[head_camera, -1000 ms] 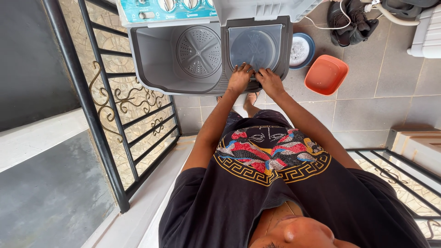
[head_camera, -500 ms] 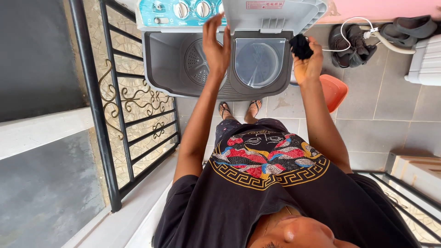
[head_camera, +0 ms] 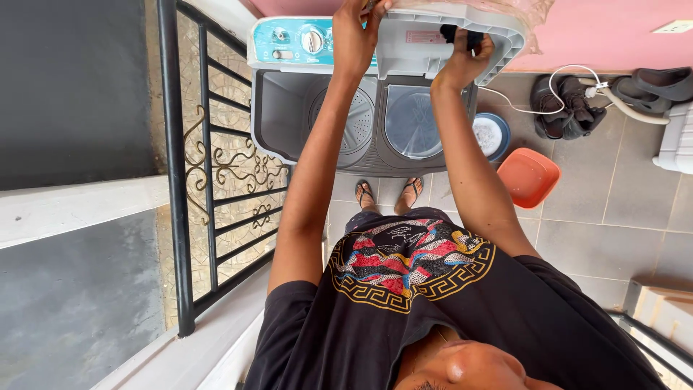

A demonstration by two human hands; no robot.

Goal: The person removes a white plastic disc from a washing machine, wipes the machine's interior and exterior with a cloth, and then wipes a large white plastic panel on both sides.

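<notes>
Tiled balcony, washing machine (head_camera: 339, 123); right hand (head_camera: 462, 61) clutching bunched black cloth (head_camera: 462, 35), left hand (head_camera: 354, 36) half-open.

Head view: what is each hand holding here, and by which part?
The right hand clutches a small black item, bunched in its fingers. The left hand reaches the raised grey lid; its grip is cut off.

The person wears a black short-sleeved T-shirt (head_camera: 447, 318) with a round chest print (head_camera: 411, 263): a patchwork of red, blue, white and dark shapes ringed by a gold key-pattern border. Dark shorts (head_camera: 375, 217) show just below the hem. On the feet are open flip-flops (head_camera: 411, 189) with thin dark straps. Both forearms are bare.
</notes>
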